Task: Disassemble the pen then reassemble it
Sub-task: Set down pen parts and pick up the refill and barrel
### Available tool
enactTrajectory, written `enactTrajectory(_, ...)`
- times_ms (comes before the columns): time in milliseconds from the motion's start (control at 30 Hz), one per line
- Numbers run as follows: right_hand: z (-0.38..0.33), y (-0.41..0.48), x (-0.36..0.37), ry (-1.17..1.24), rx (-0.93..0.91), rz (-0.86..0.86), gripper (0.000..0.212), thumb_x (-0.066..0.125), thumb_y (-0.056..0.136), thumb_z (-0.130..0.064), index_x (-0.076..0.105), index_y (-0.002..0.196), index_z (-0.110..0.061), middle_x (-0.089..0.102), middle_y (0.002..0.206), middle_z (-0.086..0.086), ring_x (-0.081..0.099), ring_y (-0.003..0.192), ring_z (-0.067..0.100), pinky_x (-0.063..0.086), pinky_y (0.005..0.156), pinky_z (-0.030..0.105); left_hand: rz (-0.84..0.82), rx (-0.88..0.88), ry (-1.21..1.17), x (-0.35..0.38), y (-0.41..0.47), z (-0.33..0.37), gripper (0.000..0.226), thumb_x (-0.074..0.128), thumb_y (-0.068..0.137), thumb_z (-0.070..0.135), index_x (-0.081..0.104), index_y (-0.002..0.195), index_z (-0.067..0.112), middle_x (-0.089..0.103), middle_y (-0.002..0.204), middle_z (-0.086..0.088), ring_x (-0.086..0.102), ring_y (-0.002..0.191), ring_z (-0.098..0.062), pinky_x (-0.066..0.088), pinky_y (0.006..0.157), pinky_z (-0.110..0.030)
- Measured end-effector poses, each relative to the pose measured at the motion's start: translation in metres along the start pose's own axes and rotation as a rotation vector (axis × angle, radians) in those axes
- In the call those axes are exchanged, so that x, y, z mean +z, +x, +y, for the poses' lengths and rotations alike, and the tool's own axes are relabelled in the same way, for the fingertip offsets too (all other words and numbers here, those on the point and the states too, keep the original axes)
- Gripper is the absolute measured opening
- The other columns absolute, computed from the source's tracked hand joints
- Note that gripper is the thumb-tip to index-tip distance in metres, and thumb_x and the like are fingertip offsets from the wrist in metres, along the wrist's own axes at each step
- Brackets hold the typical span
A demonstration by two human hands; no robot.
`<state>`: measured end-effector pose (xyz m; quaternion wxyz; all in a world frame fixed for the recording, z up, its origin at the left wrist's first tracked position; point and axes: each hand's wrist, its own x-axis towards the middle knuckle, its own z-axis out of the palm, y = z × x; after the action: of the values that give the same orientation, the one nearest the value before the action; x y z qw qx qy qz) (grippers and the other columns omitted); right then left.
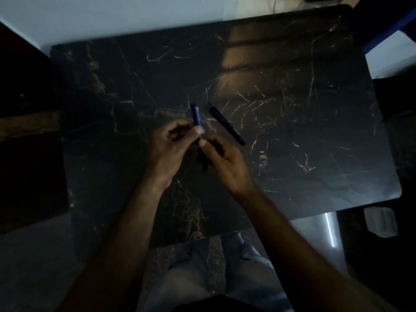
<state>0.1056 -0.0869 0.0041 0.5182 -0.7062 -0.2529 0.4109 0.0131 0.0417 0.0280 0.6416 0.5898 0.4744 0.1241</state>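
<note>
The room is dim, and a black marble table with pale veins stands over a grey floor. Above the table, the left hand pinches a blue pen barrel, held upright. The right hand curls in at the barrel's lower end, but the gloom hides whether it grips. A dark pen part lies on the table just beside the barrel.
</note>
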Motion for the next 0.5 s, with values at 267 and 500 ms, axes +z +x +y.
enactTrajectory(267, -0.027, -0.018, -0.022, 0.033, -0.182, 0.012, 0.025, 0.048, 0.111, -0.015, 0.064, 0.126, -0.004, 0.063, 0.091, -0.011, 0.06, 0.075, 0.007, 0.049, 0.066, 0.024, -0.302, 0.094, -0.042, -0.002, -0.01, 0.032, 0.013, 0.076, 0.097, 0.026, 0.076, 0.109, 0.023, 0.077, 0.098, 0.001, 0.073, 0.09, -0.017, 0.058, 0.062, -0.027)
enactTrajectory(500, -0.035, -0.029, -0.02, -0.053, -0.151, 0.095, 0.034, 0.043, 0.115, -0.032, 0.068, 0.101, -0.014, 0.057, 0.07, -0.023, 0.05, 0.062, -0.001, 0.039, 0.062, 0.024, -0.355, 0.307, -0.005, -0.002, -0.018, 0.031, 0.015, 0.067, 0.105, 0.021, 0.079, 0.111, 0.015, 0.071, 0.085, -0.022, 0.059, 0.063, -0.038, 0.043, 0.043, -0.027)
